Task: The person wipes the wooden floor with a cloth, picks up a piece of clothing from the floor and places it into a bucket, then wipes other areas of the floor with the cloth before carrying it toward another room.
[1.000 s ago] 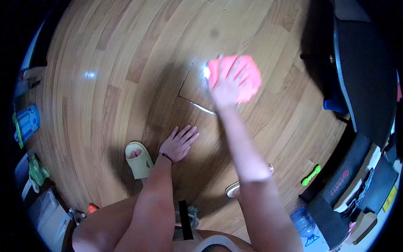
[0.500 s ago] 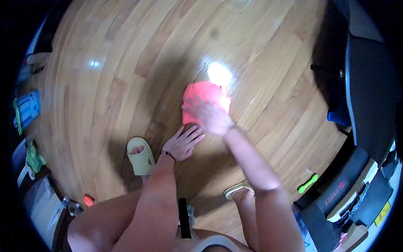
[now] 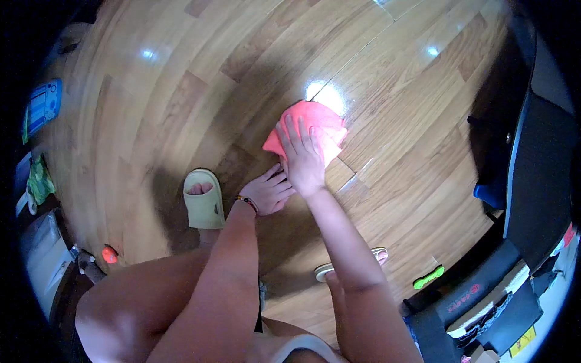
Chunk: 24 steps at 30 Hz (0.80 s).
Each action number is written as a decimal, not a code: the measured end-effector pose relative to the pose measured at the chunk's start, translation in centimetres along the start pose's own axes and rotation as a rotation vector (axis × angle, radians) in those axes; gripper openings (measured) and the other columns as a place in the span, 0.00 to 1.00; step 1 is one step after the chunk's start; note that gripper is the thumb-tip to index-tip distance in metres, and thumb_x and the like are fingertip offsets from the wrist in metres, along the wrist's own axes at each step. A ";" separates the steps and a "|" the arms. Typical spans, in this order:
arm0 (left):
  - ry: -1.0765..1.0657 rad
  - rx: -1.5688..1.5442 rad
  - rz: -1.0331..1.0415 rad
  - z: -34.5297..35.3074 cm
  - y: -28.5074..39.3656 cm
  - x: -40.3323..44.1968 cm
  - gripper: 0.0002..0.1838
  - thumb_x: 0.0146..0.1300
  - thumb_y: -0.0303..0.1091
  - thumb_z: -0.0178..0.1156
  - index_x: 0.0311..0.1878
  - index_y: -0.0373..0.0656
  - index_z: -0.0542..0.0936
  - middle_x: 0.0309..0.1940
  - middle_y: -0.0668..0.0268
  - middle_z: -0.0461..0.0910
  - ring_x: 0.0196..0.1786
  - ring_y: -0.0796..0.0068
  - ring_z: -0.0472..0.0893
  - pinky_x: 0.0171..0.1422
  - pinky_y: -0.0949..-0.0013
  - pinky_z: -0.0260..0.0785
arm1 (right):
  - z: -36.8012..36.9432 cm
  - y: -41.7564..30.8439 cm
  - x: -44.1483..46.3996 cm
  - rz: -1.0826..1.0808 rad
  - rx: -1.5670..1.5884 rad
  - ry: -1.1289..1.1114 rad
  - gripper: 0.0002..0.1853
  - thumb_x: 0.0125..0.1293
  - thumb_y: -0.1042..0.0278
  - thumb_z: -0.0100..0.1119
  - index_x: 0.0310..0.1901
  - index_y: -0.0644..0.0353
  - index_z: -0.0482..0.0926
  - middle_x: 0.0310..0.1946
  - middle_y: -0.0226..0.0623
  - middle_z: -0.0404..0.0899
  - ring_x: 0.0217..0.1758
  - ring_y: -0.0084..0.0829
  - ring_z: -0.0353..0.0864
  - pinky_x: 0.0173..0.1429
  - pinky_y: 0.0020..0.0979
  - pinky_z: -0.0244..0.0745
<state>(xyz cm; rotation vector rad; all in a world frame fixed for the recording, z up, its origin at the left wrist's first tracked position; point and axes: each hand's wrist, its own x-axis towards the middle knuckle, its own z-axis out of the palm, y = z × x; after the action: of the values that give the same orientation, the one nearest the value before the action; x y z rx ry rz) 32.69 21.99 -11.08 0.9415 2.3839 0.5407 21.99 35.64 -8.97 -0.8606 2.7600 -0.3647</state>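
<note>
1. Right hand (image 3: 304, 162): palm down, opened out nearly flat, fingers extended and slightly apart. It lies on top of the pink cloth (image 3: 331, 132), touching it, with no grip closed around it.
2. Cloth: on the wood floor (image 3: 181, 112), in front of me, creased, its edges showing beyond my fingers. A bright glare spot (image 3: 327, 95) shows on the floor at its far edge.
3. Left hand (image 3: 268, 191): open, palm down on the floor, fingers spread a little, holding nothing. Fingertips point toward the right hand and lie close beside it; whether the two touch, I cannot tell. Bracelet (image 3: 247, 203) at the wrist.
4. Feet: left foot in a pale slipper (image 3: 204, 213); other slipper (image 3: 324, 273) partly hidden behind my right forearm.
5. Surroundings: green bone-shaped object (image 3: 429, 277) on the floor at right; small orange object (image 3: 109, 254) at left, near my leg.
</note>
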 end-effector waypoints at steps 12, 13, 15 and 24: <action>0.103 0.006 0.004 -2.6 0.4 0.1 0.34 0.58 0.40 0.55 0.70 0.58 0.62 0.73 0.73 0.56 0.74 0.70 0.54 0.77 0.52 0.45 | -1.9 10.8 13.2 0.414 0.022 0.559 0.28 0.69 0.59 0.44 0.70 0.54 0.59 0.71 0.42 0.57 0.75 0.49 0.50 0.76 0.52 0.41; 0.100 0.012 0.007 -2.6 0.4 0.2 0.33 0.58 0.40 0.55 0.69 0.57 0.63 0.72 0.72 0.57 0.74 0.69 0.55 0.77 0.52 0.44 | -1.7 9.0 12.5 0.434 0.065 0.541 0.29 0.68 0.59 0.45 0.70 0.54 0.58 0.71 0.42 0.57 0.75 0.49 0.50 0.76 0.53 0.41; 0.105 0.028 0.020 -2.3 0.4 0.3 0.33 0.58 0.41 0.55 0.69 0.56 0.63 0.72 0.72 0.57 0.74 0.69 0.54 0.78 0.53 0.42 | 0.3 4.8 9.2 0.279 0.092 0.427 0.32 0.63 0.61 0.51 0.70 0.53 0.59 0.69 0.42 0.59 0.74 0.49 0.52 0.76 0.53 0.41; 0.074 0.046 0.008 -2.4 0.6 0.3 0.37 0.57 0.41 0.56 0.71 0.54 0.58 0.73 0.72 0.53 0.76 0.72 0.50 0.77 0.53 0.43 | 0.7 3.5 -8.9 0.363 0.321 0.177 0.27 0.54 0.72 0.58 0.59 0.46 0.75 0.58 0.33 0.75 0.67 0.42 0.66 0.76 0.44 0.49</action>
<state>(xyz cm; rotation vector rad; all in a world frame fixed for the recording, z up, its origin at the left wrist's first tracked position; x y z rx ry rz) 31.35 22.19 -8.96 0.9667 2.4694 0.5344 27.52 43.47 -9.44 -0.2542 2.8228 -0.8146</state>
